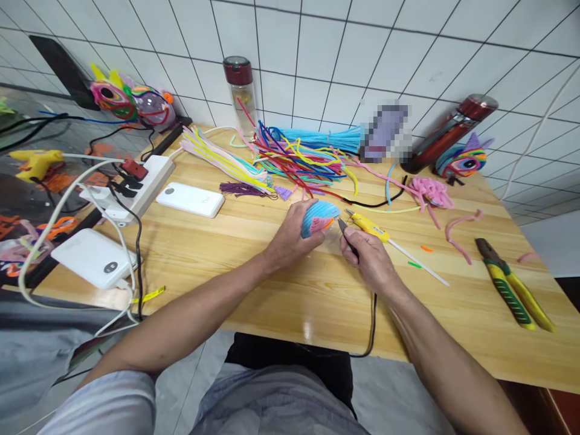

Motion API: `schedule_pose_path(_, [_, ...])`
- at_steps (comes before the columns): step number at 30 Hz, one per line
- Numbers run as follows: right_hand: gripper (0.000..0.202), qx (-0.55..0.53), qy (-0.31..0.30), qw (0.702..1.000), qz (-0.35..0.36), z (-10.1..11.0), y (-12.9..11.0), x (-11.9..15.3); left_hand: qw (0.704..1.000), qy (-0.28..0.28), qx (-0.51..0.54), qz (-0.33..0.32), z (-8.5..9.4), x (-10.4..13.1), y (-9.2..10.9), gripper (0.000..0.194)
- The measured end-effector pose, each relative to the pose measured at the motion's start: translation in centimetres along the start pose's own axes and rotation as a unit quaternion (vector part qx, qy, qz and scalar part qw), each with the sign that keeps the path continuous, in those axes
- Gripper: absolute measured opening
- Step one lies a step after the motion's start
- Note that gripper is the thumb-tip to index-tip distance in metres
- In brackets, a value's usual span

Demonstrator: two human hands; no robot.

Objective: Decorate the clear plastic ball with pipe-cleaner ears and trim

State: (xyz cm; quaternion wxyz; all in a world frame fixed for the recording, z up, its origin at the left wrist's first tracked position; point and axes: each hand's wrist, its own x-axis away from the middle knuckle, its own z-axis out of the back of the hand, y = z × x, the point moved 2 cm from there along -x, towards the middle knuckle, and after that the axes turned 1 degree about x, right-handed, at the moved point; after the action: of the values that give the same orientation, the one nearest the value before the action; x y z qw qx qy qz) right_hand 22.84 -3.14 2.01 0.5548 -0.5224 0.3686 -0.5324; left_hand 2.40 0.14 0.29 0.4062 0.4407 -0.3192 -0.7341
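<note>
My left hand (296,232) is wrapped around a rounded pipe-cleaner craft piece (319,217), striped light blue with a pink patch and an orange edge. My right hand (369,254) grips a slim dark tool with a pointed tip, which looks like tweezers (343,228). Its tip is close to the right edge of the craft piece; whether they touch I cannot tell. Just beyond my right hand lies a yellow glue gun (369,226), a white glue stick (419,263) sticking out of its back.
A tangled heap of colored pipe cleaners (299,157) lies behind my hands. Pliers (512,284) rest on the right. To the left are power banks (190,199) and a power strip (142,187) with loose cables. A glass bottle (240,96) and red flask (448,133) stand along the wall.
</note>
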Motion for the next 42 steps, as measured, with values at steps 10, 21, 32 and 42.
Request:
schedule_pose_path(10, [0.057,0.013,-0.015,1.000,0.003,-0.23,0.02,-0.20,1.000,-0.011,0.006,0.004,0.04,0.03,0.13,0.068])
schedule_pose_path(21, [0.057,-0.021,-0.022,0.999,-0.014,-0.42,-0.08,-0.16,1.000,-0.009,0.008,-0.003,0.06,0.10,0.11,0.068])
schedule_pose_path(32, [0.059,-0.058,-0.024,0.998,-0.027,-0.59,-0.49,-0.14,1.000,-0.012,0.010,0.004,0.03,0.13,0.10,0.070])
schedule_pose_path(42, [0.059,-0.077,-0.015,0.996,-0.034,-0.73,-0.68,-0.09,0.999,-0.020,0.023,0.015,0.14,0.14,0.37,0.071])
